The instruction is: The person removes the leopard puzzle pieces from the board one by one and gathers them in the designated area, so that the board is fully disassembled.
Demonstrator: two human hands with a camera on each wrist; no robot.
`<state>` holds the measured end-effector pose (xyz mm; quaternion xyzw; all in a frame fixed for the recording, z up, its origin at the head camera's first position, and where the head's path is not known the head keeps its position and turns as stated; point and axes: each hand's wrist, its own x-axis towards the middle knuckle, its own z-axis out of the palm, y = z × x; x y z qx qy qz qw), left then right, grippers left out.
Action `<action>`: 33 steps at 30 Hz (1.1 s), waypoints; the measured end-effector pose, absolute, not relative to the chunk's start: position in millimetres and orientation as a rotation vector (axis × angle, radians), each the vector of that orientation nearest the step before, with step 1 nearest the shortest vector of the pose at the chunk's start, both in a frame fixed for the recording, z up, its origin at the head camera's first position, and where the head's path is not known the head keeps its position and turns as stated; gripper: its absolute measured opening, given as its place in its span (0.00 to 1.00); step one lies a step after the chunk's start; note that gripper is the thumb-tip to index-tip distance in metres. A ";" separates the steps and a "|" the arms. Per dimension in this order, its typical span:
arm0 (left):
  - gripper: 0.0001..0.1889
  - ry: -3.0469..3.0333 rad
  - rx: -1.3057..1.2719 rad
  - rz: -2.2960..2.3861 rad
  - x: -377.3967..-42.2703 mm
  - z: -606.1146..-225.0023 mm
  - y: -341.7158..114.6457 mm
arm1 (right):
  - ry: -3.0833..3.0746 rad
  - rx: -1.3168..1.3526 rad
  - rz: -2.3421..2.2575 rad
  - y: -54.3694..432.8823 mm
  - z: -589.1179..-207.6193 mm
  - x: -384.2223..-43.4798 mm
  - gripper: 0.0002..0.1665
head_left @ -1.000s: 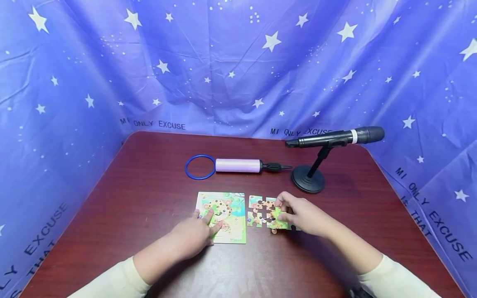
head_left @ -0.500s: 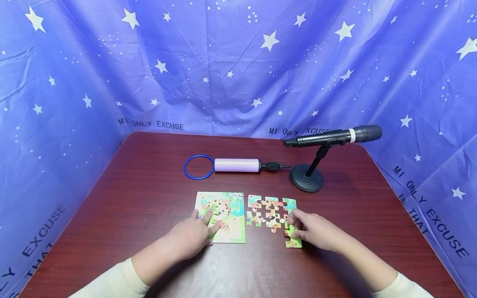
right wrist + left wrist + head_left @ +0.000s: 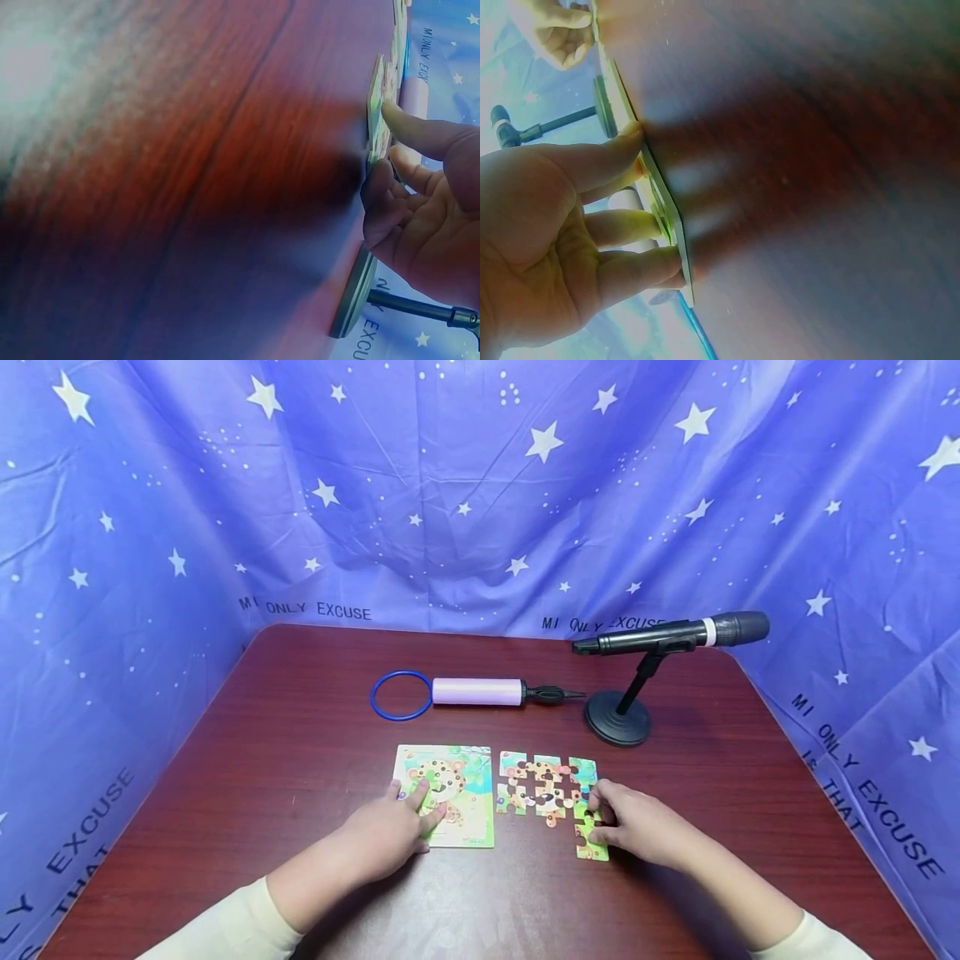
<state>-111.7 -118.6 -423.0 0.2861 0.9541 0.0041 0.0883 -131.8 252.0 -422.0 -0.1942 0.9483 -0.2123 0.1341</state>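
A square puzzle board with a cartoon spotted animal lies flat on the table. My left hand rests its spread fingertips on the board's left part, covering some of the picture; in the left wrist view, the fingers reach onto the board from above. To the right of the board lie several partly joined jigsaw pieces showing a spotted animal face. At their lower right corner, my right hand pinches a green jigsaw piece between thumb and curled fingers. The right wrist view shows the thumb against it.
Behind the puzzle lie a blue ring and a pink hand pump with a black nozzle. A black microphone on a round-based stand stands at the back right. A blue starry curtain surrounds the table.
My right hand has moved right and slightly nearer, bringing the green piece from over the middle pieces to the lower right corner. My left hand has stayed on the board.
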 end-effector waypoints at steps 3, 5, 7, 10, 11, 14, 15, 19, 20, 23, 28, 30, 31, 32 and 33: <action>0.28 2.841 0.854 0.016 -111.8 -423.5 -118.9 | 2.755 -0.555 -0.600 252.5 -423.0 -131.8 0.20; 0.28 2.847 0.861 0.010 -111.9 -423.9 -119.1 | 2.765 -0.529 -0.587 251.7 -421.3 -132.6 0.20; 0.28 2.848 0.857 0.009 -111.9 -424.2 -119.2 | 2.781 -0.531 -0.584 249.9 -417.5 -134.5 0.21; 0.28 2.843 0.845 0.009 -111.6 -423.9 -119.4 | 2.799 -0.518 -0.592 241.2 -410.0 -139.5 0.22; 0.28 2.838 0.837 0.016 -111.5 -423.6 -119.4 | 2.800 -0.528 -0.606 236.7 -407.8 -141.4 0.21; 0.28 2.828 0.819 0.040 -111.4 -421.7 -119.9 | 2.792 -0.598 -0.650 217.1 -404.1 -146.0 0.20; 0.28 2.826 0.816 0.049 -111.5 -421.0 -120.2 | 2.788 -0.634 -0.662 208.6 -404.3 -147.0 0.19; 0.28 2.828 0.832 0.073 -112.2 -419.8 -121.7 | 2.755 -0.791 -0.640 167.8 -409.9 -146.7 0.19; 0.28 2.828 0.833 0.075 -112.2 -419.7 -122.1 | 2.746 -0.829 -0.623 156.9 -412.3 -145.8 0.19; 0.28 2.838 0.841 0.066 -112.1 -421.0 -123.2 | 2.739 -0.948 -0.542 126.9 -419.5 -142.6 0.23; 0.28 2.865 0.877 0.027 -113.1 -421.7 -123.8 | 2.783 -1.075 -0.413 92.2 -429.2 -140.2 0.22; 0.28 2.868 0.877 0.039 -113.7 -420.6 -123.7 | 2.799 -1.102 -0.380 84.7 -431.7 -139.7 0.18; 0.28 2.866 0.879 0.045 -114.1 -420.0 -123.6 | 2.807 -1.110 -0.369 81.9 -432.7 -139.7 0.16; 0.27 2.867 0.874 0.056 -114.5 -419.4 -123.7 | 2.814 -1.113 -0.361 79.6 -433.3 -139.7 0.15; 0.27 2.865 0.871 0.067 -115.0 -419.0 -123.9 | 2.819 -1.109 -0.359 77.8 -434.0 -139.9 0.14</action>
